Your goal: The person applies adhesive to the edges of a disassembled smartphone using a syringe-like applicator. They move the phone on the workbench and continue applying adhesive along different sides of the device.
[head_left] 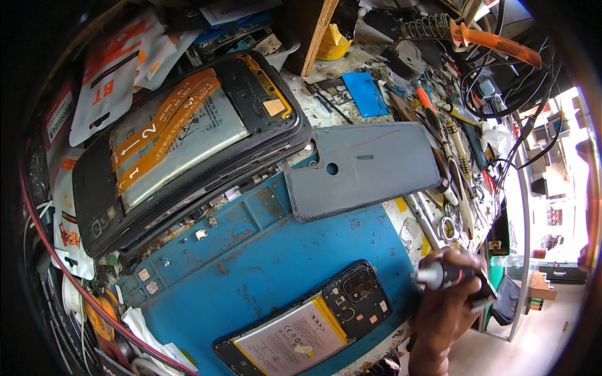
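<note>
My right hand (454, 291) is at the right edge of the blue work mat, its fingers wrapped round a dark tube with a pale nozzle (431, 276). The nozzle points left, over the mat's edge. To the left of the hand lies an opened phone (307, 326), back side up, its white battery and camera block showing. Beyond it, a grey phone back cover (376, 166) with a round hole rests across the mat's far edge. My left hand is not in view.
A stack of opened phones or tablets (182, 144) stands at the far left. Tools, such as an orange-handled soldering iron (495, 44), and cables crowd the right side. A blue phone cover (365, 95) lies at the back; a red cable (81, 288) runs along the left.
</note>
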`<state>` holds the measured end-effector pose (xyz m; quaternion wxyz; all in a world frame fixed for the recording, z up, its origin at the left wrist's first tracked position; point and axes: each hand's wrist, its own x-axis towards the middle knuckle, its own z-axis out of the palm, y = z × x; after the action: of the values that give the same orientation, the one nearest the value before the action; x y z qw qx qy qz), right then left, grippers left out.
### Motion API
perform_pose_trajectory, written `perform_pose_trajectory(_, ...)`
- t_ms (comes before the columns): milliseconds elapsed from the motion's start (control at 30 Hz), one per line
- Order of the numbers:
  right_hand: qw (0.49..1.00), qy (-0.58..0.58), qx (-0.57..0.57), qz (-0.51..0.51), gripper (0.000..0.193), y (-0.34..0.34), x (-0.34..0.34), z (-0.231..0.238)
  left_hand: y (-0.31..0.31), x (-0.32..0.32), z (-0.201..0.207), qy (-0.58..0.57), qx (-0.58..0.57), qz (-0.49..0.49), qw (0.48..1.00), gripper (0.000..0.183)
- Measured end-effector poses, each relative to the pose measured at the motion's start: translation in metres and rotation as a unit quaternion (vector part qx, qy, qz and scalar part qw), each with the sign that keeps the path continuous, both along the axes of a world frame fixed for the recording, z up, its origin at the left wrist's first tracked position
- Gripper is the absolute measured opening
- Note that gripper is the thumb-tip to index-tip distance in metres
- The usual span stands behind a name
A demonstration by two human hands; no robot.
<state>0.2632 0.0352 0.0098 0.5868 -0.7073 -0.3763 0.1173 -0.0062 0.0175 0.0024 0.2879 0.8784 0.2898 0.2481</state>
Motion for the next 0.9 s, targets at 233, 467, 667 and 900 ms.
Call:
perform_pose_trajectory(233, 0.98, 0.11, -0.09, 0.14, 0.041, -0.014, 0.033, 0.015, -0.014, 0.028, 0.01, -0.038, -0.004, 0.205, 0.978, 0.034)
perform_pose_trajectory(467, 0.97, 0.022, -0.103, 0.219, 0.03, -0.001, 0.059, 0.017, -0.019, 0.044, 0.001, 0.0, 0.138, 0.317, 0.938, 0.034)
perform_pose_trajectory(667, 0.942, -0.11, -0.064, 0.31, 0.033, -0.014, 0.042, 0.014, -0.02, 0.074, 0.032, 0.025, -0.016, 0.264, 0.964, 0.032)
perform_pose_trajectory(900, 0.916, -0.191, -0.09, 0.341, 0.051, -0.013, 0.038, 0.02, 0.008, 0.102, 0.012, 0.004, 0.118, -0.059, 0.991, 0.046)
